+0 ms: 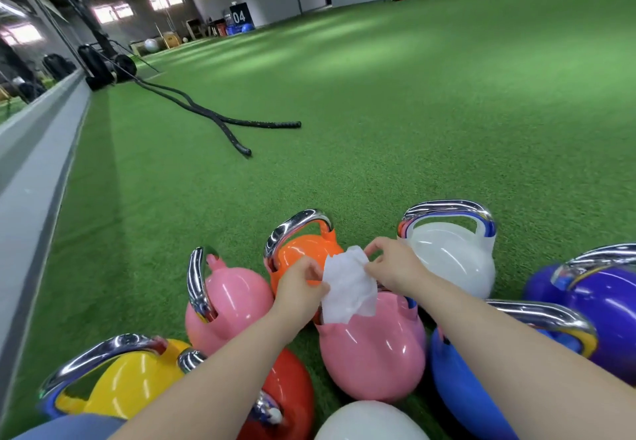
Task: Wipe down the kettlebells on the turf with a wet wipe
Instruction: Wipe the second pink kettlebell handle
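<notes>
A white wet wipe (pixel 347 286) hangs spread between my hands above the cluster of kettlebells. My left hand (pixel 301 288) pinches its left edge; my right hand (pixel 392 265) pinches its top right edge. Directly under the wipe stands a pink kettlebell (pixel 373 353), its handle hidden behind the wipe. Behind it is an orange kettlebell (pixel 303 250) with a chrome handle. A second pink kettlebell (pixel 230 295) stands to the left and a white kettlebell (pixel 454 257) to the right.
More kettlebells crowd the foreground: yellow (pixel 127 384), red (pixel 290 391), blue (pixel 461 391), purple (pixel 599 305) and another white one (pixel 370 422). Green turf (pixel 378 112) stretches ahead. Black battle ropes (pixel 220 119) lie at the left, next to a grey ledge (pixel 38 157).
</notes>
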The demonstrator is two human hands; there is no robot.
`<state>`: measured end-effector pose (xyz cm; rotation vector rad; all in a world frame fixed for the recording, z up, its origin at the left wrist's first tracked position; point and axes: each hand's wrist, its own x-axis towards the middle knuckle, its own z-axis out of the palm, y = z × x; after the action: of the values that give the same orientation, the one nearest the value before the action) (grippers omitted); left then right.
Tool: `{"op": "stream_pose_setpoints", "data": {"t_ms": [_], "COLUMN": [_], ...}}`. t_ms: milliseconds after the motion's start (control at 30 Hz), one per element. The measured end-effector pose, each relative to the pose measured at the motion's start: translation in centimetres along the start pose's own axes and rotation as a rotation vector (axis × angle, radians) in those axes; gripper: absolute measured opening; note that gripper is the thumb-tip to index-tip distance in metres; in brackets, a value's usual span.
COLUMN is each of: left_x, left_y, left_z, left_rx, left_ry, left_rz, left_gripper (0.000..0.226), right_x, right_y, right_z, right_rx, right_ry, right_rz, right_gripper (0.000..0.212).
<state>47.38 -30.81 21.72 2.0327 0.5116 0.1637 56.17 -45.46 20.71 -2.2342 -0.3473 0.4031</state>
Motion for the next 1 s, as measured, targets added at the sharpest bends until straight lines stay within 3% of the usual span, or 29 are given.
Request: {"op": "stream_pose_setpoints", "data": {"t_ms": [167,300,433,533,700,800,867,1000], "left_x": [0.4,0.7,1.1,1.2,1.2,1.2,1.4,1.8], "left_y": [-0.3,0.9,0.7,-0.1,-1.3,-1.5,-1.4,-1.5], "left_z": [0.5,0.4,0.4,0.6,0.4,0.2,0.3,0.3], "left_rx": [0.080,-0.081,-0.299,-0.122,0.373,0.431,0.442,0.476], "left_ry": [-0.065,-0.019,0.021,0.039,-0.038,-0.027,-0.019,-0.033], "left_rz": [0.013,0.041,-0.112,-0.118,0.015,0.015,0.006,0.013], "left_gripper": [0.027,0.014,0.025,0.027,0.020,0.021,0.023,0.025], "right_x": [0.5,1.3,1.6,1.3,0.7,0.0,-0.4,-1.3], "right_y": [-0.1,0.1,0.3,0.6,0.7,0.5,0.5,0.7], "right_z": [0.1,-0.2,-0.1,0.1,0.0,0.2,0.6,1.1], "right_rx": [-0.124,0.097,0.190,0.173,-0.055,-0.149,-0.288,-0.460], "right_ry": [0.014,0.072,0.120,0.148,0.144,0.029,-0.023,0.012], "right_rz": [-0.077,-0.031,-0.006,-0.021,-0.200,-0.346,-0.409,-0.547], "right_gripper": [0.019,0.019,0.017,0.023,0.020,0.008,0.015,0.013]}}
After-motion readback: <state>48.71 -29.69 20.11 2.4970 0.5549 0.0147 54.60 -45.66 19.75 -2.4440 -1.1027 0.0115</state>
